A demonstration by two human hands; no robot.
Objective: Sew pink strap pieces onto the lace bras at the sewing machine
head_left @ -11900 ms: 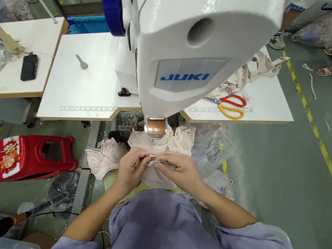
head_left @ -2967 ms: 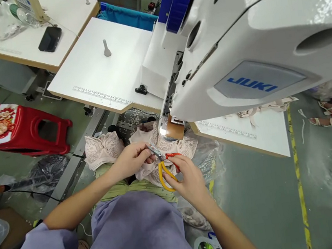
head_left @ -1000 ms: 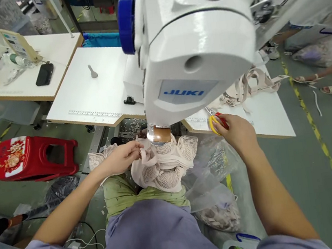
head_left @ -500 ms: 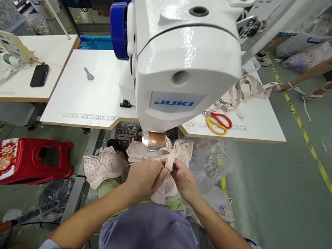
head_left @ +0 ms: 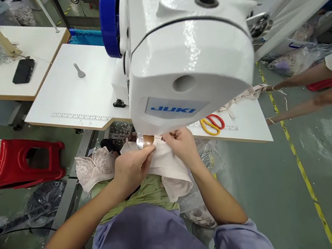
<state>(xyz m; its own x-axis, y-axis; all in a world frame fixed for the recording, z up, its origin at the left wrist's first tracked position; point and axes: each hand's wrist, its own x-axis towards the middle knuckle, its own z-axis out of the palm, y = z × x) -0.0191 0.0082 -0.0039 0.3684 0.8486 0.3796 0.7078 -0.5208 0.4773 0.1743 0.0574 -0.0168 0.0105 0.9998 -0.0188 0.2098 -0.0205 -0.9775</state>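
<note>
A pale pink bra hangs from my two hands, just below the head of a white sewing machine. My left hand pinches its upper edge beside the brown and silver guard. On the other side, my right hand grips the edge near a small strap end. The needle area is hidden behind the guard and the machine head. A second pale pink lace bra lies at the left, over my green-clad lap.
Scissors with red and yellow handles lie on the white table at the right. A person's arms reach to straps at that table's edge. To the left are a red stool and a phone.
Both hands have moved up to the machine's guard with the bra, which now shows its plain side. My view has come closer to the machine. The other person's arms reach further in.
</note>
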